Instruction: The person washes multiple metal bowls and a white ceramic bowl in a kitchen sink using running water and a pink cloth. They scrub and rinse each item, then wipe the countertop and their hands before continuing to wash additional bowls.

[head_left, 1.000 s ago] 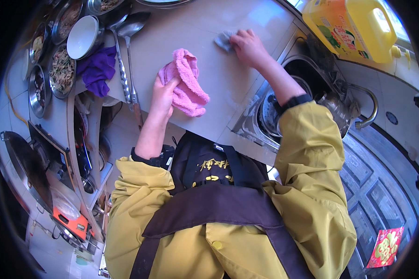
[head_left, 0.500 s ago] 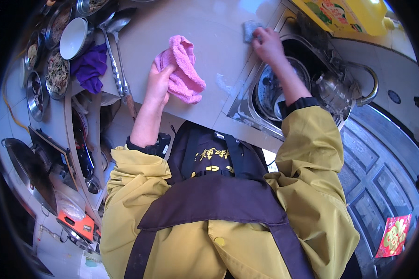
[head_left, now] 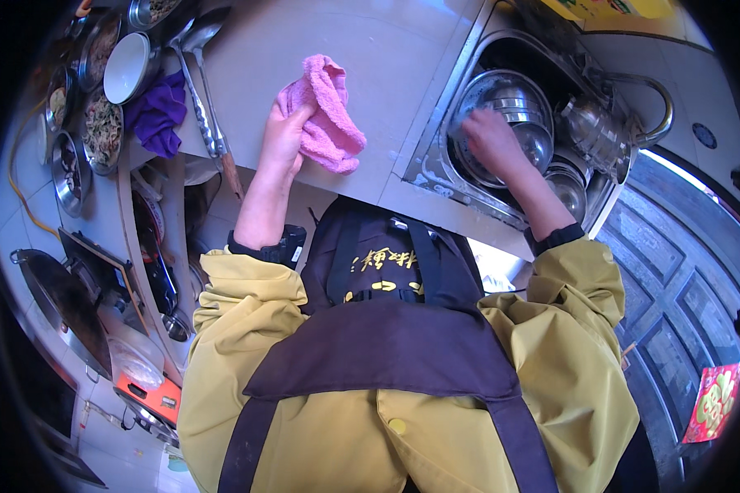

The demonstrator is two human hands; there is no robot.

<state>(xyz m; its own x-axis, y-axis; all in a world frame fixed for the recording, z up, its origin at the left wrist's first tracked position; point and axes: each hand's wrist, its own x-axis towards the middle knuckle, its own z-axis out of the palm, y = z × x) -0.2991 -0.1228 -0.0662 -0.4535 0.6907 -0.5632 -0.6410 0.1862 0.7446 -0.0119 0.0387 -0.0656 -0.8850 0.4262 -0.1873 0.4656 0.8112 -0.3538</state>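
My left hand [head_left: 286, 135] is closed round a folded pink towel [head_left: 330, 115], held up over the light countertop near its front edge. Off to the right, my right hand [head_left: 495, 141] is over the sink [head_left: 423, 177], its fingers bent round a small grey-blue pad [head_left: 464, 122] that is blurred and mostly hidden. Under that hand, stacked steel bowls [head_left: 514, 90] fill the basin. A smaller group of steel bowls [head_left: 569, 185] sits nearer to me in the sink.
At the sink's right stand a steel kettle [head_left: 594, 127] and a curved tap [head_left: 664, 107]. To the left are a purple cloth [head_left: 158, 113], a white bowl [head_left: 127, 67], two long-handled ladles [head_left: 207, 111] and several steel bowls of food [head_left: 103, 135]. A wok [head_left: 62, 308] stands lower left.
My right hand has moved from the counter beside the sink toward me, over the stacked bowls, with the grey-blue pad. My left hand keeps the pink towel in nearly the same place.
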